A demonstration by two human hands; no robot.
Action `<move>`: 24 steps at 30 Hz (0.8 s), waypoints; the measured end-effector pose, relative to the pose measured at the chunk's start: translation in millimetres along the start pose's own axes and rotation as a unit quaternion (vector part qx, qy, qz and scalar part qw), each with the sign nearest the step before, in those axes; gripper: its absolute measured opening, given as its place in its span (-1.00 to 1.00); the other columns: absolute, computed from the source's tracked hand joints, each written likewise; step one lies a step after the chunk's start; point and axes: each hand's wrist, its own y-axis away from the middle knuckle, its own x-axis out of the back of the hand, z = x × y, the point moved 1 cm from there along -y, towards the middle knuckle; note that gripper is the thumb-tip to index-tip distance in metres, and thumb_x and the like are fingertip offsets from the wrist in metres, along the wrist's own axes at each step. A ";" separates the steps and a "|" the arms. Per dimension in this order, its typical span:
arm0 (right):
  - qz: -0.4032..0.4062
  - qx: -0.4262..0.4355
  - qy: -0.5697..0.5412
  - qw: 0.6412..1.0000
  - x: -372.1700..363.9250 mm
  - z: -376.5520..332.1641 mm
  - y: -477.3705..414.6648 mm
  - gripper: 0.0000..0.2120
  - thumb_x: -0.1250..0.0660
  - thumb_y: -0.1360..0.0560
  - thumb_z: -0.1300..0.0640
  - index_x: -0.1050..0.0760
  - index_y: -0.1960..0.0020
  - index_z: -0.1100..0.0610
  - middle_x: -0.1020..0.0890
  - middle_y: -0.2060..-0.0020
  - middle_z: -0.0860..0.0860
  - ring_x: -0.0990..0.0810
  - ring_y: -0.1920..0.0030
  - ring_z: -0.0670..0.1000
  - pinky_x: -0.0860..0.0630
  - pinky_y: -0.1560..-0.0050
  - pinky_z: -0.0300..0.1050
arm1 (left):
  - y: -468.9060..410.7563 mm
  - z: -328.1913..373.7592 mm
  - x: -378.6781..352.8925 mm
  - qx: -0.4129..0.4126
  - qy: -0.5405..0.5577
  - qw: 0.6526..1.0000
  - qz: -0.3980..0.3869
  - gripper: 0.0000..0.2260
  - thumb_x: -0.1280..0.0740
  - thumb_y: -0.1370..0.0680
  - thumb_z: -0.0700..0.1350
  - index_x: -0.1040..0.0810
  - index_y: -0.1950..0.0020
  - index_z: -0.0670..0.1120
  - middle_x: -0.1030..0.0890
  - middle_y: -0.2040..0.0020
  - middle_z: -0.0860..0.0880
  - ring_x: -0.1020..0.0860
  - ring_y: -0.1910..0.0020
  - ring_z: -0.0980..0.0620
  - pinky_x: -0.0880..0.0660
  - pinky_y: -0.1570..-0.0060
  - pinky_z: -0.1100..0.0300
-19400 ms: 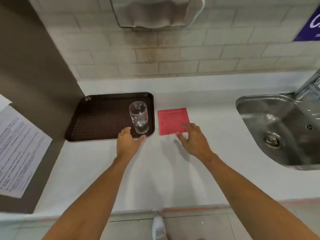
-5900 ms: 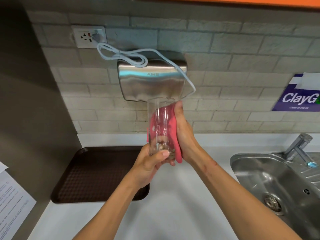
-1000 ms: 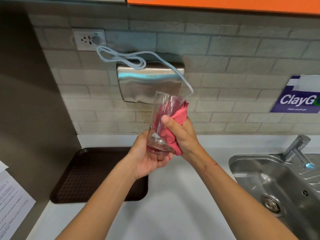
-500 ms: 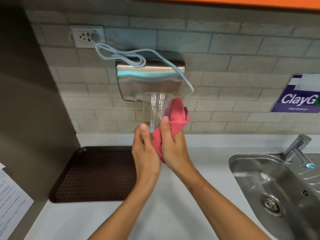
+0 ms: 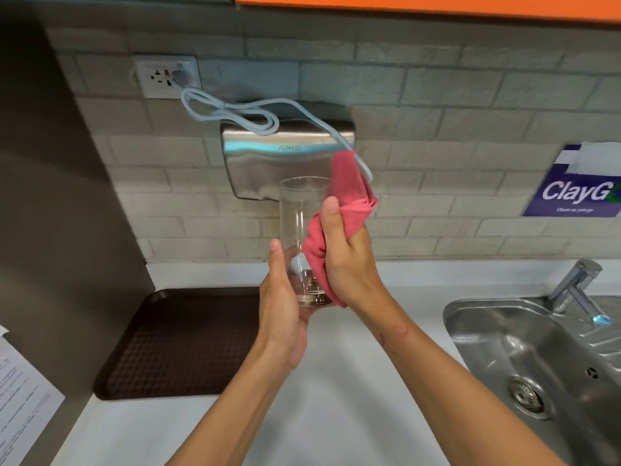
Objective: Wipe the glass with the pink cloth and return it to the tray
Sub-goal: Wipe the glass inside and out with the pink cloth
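A tall clear glass is held upright in the air above the white counter. My left hand grips its base from the left and below. My right hand holds the bunched pink cloth against the glass's right side, with the cloth sticking up above the rim. The brown tray lies bare on the counter at the lower left, against the dark side wall.
A steel sink with a tap is at the right. A metal hand dryer hangs on the tiled wall behind the glass, its white cable running to a socket. A printed sheet is at the far left.
The glass has gone from tilted to upright. My right hand has shifted the cloth from around the lower glass to its right side, bunched higher than the rim.
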 end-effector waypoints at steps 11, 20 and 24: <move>-0.022 0.098 0.316 0.943 -16.8 4.6 30.8 -0.26 -0.12 -0.69 -0.20 -0.15 -0.69 0.26 -0.18 -0.69 0.18 -0.11 -0.71 0.18 -0.19 -0.66 0.23 | -0.5 -4.3 12.0 -0.041 0.003 0.999 0.008 -0.47 -0.09 -0.77 0.23 -0.80 -0.08 0.02 -0.79 -0.11 -0.19 -0.74 -0.22 -0.12 -0.62 -0.21 -0.03; 0.040 -0.094 0.054 0.993 -5.5 8.0 6.7 -0.45 -0.03 -0.59 -0.42 -0.47 0.18 0.01 -0.50 0.47 -0.07 -0.56 0.41 -0.09 -0.55 0.28 -0.16 | -5.4 0.8 10.7 -0.022 -0.003 1.000 0.016 -0.44 -0.07 -0.75 0.28 -0.65 -0.39 -0.08 -0.79 -0.15 -0.20 -0.79 -0.07 -0.15 -0.72 0.15 -0.02; 0.024 -0.070 0.102 0.992 -8.9 21.6 38.6 -0.42 -0.05 -0.61 -0.36 -0.50 0.20 0.10 -0.57 0.44 -0.02 -0.61 0.34 0.00 -0.56 0.22 0.03 | -6.0 -1.5 16.7 -0.035 -0.009 0.999 0.030 -0.46 -0.09 -0.73 0.32 -0.79 -0.16 0.05 -0.81 -0.08 -0.15 -0.78 -0.12 -0.10 -0.64 -0.13 -0.03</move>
